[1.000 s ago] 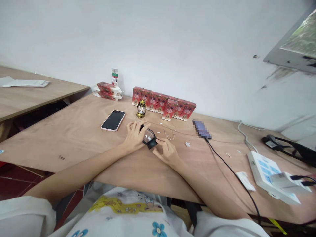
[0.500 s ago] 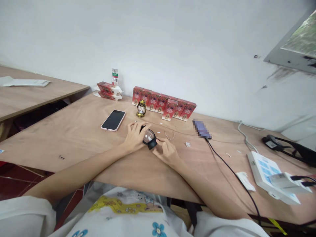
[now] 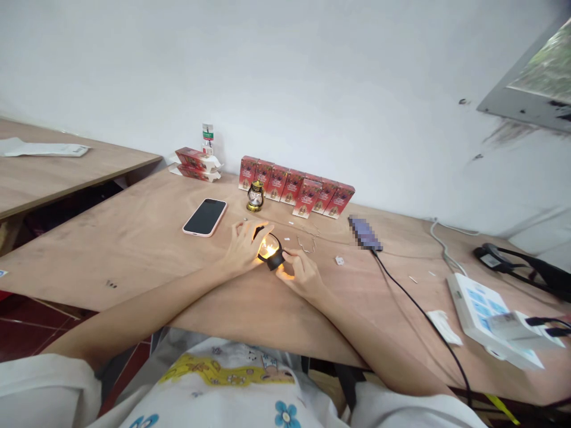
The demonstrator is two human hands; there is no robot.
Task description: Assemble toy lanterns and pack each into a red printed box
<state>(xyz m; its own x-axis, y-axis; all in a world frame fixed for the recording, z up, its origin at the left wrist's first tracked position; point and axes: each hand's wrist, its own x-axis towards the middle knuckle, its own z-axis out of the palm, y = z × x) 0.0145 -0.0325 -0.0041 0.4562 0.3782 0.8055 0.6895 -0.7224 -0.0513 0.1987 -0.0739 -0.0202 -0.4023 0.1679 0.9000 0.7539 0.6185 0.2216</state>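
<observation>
Between my hands a small black lantern [image 3: 269, 246] lies tilted low over the table, its clear bulb glowing warm yellow. My left hand [image 3: 244, 245] is closed around its top end, with the fingers partly covering it. At the base, my right hand [image 3: 301, 271] pinches the black rim between thumb and fingers. A second lantern [image 3: 255, 197], gold-coloured and unlit, stands upright beyond my left hand. Behind it runs a row of red printed boxes [image 3: 279, 183].
A pink-edged phone [image 3: 205, 217] lies left. To the right are a blurred-screen phone [image 3: 364, 233] on a black cable, a white power strip [image 3: 491, 321] and black glasses [image 3: 521, 267]. Flattened red boxes [image 3: 196, 164] are stacked at the back left. Bent wire [image 3: 306, 245] lies near my right hand.
The black lantern's bulb has gone from dark to lit, throwing yellow light on my fingers. Both hands have kept nearly the same place and grip.
</observation>
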